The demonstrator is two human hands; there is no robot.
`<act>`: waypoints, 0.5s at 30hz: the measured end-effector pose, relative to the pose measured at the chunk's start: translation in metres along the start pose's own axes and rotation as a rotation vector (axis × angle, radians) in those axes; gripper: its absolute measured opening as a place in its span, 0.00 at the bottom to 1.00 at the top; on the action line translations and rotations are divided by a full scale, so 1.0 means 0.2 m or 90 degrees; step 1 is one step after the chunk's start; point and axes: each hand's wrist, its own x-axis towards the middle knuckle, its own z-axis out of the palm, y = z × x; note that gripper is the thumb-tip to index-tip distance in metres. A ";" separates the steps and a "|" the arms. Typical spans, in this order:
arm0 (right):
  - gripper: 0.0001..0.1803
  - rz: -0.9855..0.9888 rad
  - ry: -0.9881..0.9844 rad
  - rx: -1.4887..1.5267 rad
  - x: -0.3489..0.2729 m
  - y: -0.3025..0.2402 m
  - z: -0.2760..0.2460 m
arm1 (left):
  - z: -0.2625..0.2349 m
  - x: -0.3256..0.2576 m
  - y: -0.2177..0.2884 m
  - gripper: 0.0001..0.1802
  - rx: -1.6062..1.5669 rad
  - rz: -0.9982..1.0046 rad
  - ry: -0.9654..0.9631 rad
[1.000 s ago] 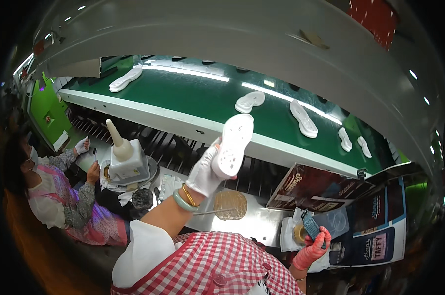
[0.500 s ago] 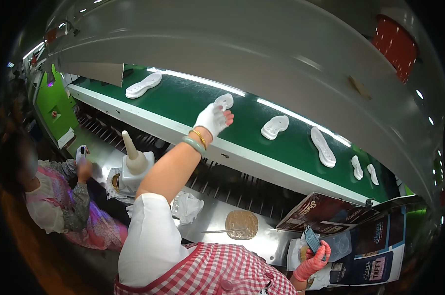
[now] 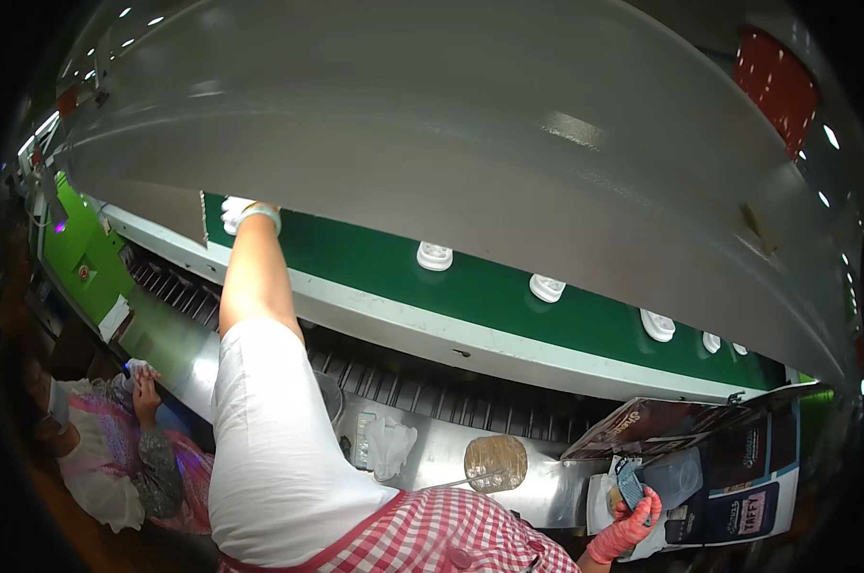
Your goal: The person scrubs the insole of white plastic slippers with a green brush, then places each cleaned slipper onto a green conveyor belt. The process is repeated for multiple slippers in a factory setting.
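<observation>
My left hand (image 3: 240, 214), in a white glove with bare fingertips, reaches far left onto the green conveyor belt (image 3: 341, 253). The hood's edge cuts off part of it, so its fingers and anything in them cannot be made out. White shoe soles lie along the belt to its right: one sole (image 3: 434, 255) in the middle, another sole (image 3: 547, 287), and a third sole (image 3: 656, 325) farther right, with smaller ones beyond. Low at the right, my right hand (image 3: 628, 530) wears a pink-red glove and is closed on a flat blue-grey piece (image 3: 630, 483).
A large grey hood (image 3: 356, 115) overhangs the belt. Below it runs a metal ledge (image 3: 442, 409) with a brown round disc (image 3: 496, 463) and a thin rod. Printed cardboard (image 3: 737, 477) and a clear tub (image 3: 673, 477) stand at right. A co-worker (image 3: 117, 449) sits at left.
My left hand has moved left along the belt, away from the middle sole, which stays there. The view has tilted, so the hood covers more of the belt. My right hand still holds its piece.
</observation>
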 end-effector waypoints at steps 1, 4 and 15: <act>0.12 -0.010 0.025 -0.005 -0.02 -0.02 0.04 | 0.01 0.02 -0.02 0.24 0.006 -0.011 -0.010; 0.12 0.010 0.040 -0.025 -0.03 -0.01 -0.01 | 0.03 0.05 -0.04 0.24 0.020 -0.029 -0.028; 0.10 0.072 0.062 -0.041 -0.11 -0.10 0.06 | 0.08 -0.03 0.04 0.22 -0.003 -0.051 -0.050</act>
